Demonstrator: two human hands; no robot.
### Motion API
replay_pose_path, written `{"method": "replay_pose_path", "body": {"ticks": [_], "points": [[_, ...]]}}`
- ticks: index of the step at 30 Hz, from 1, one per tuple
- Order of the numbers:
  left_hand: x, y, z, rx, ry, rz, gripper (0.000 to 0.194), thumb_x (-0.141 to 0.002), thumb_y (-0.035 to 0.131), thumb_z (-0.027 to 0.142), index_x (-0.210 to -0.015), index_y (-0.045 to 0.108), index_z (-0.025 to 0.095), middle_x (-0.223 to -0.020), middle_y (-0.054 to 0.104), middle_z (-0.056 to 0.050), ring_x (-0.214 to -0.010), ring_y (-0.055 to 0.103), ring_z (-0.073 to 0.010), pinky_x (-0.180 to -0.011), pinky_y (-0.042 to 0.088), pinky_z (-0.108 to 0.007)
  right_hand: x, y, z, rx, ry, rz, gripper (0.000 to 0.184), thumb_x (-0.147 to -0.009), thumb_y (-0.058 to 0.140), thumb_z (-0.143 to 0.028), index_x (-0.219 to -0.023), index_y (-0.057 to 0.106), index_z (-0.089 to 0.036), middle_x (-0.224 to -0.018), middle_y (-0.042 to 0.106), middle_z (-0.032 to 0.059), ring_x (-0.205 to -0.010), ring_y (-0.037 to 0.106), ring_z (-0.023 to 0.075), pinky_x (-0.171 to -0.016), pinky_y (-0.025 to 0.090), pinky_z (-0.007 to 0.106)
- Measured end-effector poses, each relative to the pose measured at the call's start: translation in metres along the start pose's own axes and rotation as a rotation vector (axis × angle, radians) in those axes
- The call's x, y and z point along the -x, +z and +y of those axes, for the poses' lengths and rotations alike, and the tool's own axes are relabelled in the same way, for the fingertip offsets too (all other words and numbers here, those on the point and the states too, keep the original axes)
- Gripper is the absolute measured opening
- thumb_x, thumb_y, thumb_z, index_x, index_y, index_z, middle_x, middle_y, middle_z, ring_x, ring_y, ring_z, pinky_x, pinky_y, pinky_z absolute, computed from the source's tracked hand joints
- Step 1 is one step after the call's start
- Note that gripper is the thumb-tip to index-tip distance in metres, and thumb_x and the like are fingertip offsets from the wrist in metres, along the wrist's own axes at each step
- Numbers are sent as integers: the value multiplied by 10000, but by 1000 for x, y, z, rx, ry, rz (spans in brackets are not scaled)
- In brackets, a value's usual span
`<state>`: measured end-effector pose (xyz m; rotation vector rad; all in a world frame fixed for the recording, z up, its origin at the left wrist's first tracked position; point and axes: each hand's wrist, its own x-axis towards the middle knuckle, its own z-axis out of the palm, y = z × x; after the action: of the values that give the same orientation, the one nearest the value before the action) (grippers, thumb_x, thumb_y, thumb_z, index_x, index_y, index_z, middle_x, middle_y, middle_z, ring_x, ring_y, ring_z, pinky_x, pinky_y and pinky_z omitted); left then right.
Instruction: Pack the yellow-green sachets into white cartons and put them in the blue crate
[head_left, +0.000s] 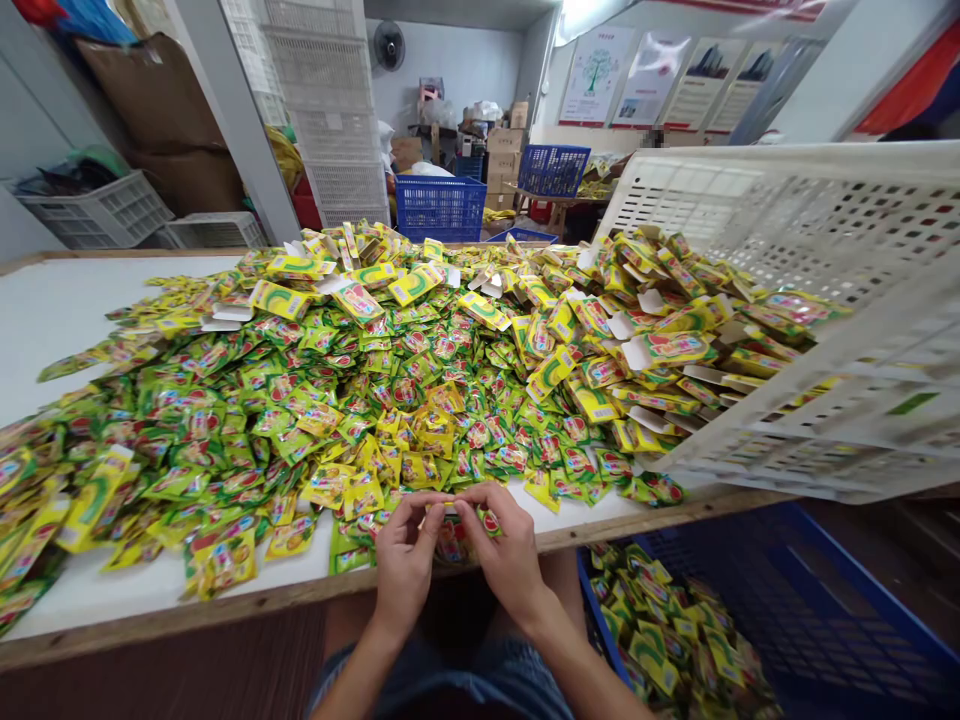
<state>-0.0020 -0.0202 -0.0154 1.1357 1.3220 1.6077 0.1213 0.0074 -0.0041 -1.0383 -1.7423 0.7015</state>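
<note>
My left hand [407, 555] and my right hand [506, 550] meet at the table's front edge. Between their fingertips they pinch a small printed box [452, 540], thumbs at its upper end; my fingers cover much of it. Just beyond lies a big heap of small shiny sachets [420, 435], green and yellow with red fruit prints. Flat yellow boxes, several with white flaps standing out, lie over the back and right of the heap, one being a yellow box [551, 372] with a green curved print.
A white perforated crate [810, 215] lies tipped on its side at the right, boxes spilling from its mouth. Below the table edge, a blue crate [810, 590] holds many boxes. The white tabletop [45, 300] shows at the left. Stacked white crates [330, 110] stand behind.
</note>
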Motion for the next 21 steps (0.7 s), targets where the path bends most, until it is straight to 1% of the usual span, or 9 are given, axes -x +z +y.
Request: {"method": "replay_pose_path", "body": {"ticks": [5, 9, 10, 12, 15, 17, 18, 20, 21], "points": [[0, -7, -10, 31, 81, -22, 77, -782, 645, 255, -815, 687, 200, -838, 696, -38, -859, 631, -198, -812, 487, -313, 10, 1, 6, -87, -27, 1, 103, -884, 513, -205, -905, 612, -224, -882, 623, 44, -866, 582, 178, -762, 466, 315], [1, -16, -20, -13, 82, -106, 44, -754, 674, 217, -784, 706, 209, -843, 704, -40, -877, 631, -208, -849, 481, -337, 19, 2, 17, -115, -80, -4, 155, -864, 528, -161, -961, 620, -240, -918, 633, 43, -907, 592, 180, -798, 478, 324], [2, -17, -20, -20, 57, -111, 67, -755, 674, 219, -814, 703, 210, -874, 704, -43, -898, 631, -208, -855, 481, -335, 21, 3, 19, -117, -71, 0, 155, -863, 529, -161, -962, 619, -241, -916, 638, 41, -909, 595, 181, -801, 479, 323], [4, -15, -20, -5, -21, -84, 215, -760, 670, 238, -975, 663, 221, -966, 695, -48, -937, 632, -208, -842, 492, -324, 23, 7, 20, -112, -9, 27, 177, -860, 535, -177, -1014, 597, -238, -955, 640, 46, -897, 599, 179, -789, 485, 314], [7, -9, -17, 45, -111, -66, 434, -771, 661, 267, -1182, 523, 241, -1040, 679, -57, -930, 646, -203, -800, 515, -311, 23, 7, 14, -91, 78, 61, 264, -855, 545, -210, -1119, 541, -229, -1033, 630, 62, -886, 600, 177, -781, 489, 305], [8, -6, -14, 65, -98, -100, 455, -775, 657, 267, -1198, 493, 244, -1041, 680, -59, -939, 647, -203, -827, 511, -322, 22, -8, 4, -72, 69, 32, 213, -869, 516, -218, -1077, 561, -228, -1014, 636, 60, -910, 594, 183, -817, 476, 313], [8, -6, -12, 70, -81, -120, 449, -777, 655, 264, -1194, 492, 243, -1051, 677, -62, -958, 642, -207, -852, 504, -334, 20, -23, -1, -45, 63, -5, 173, -879, 495, -220, -1029, 580, -230, -984, 642, 57, -919, 591, 188, -825, 469, 317], [6, -9, -10, 71, -58, -152, 422, -787, 642, 267, -1183, 497, 234, -1072, 671, -75, -993, 632, -216, -893, 487, -357, 17, -64, -7, 63, 82, -108, 152, -885, 470, -234, -937, 613, -232, -924, 646, 57, -896, 588, 199, -797, 465, 323], [4, -11, -10, 51, -62, -156, 377, -795, 632, 276, -1151, 522, 224, -1058, 676, -79, -980, 637, -216, -889, 489, -355, 15, -89, -6, 163, 130, -174, 148, -877, 481, -250, -884, 628, -235, -891, 645, 57, -867, 586, 206, -767, 464, 327]]}}
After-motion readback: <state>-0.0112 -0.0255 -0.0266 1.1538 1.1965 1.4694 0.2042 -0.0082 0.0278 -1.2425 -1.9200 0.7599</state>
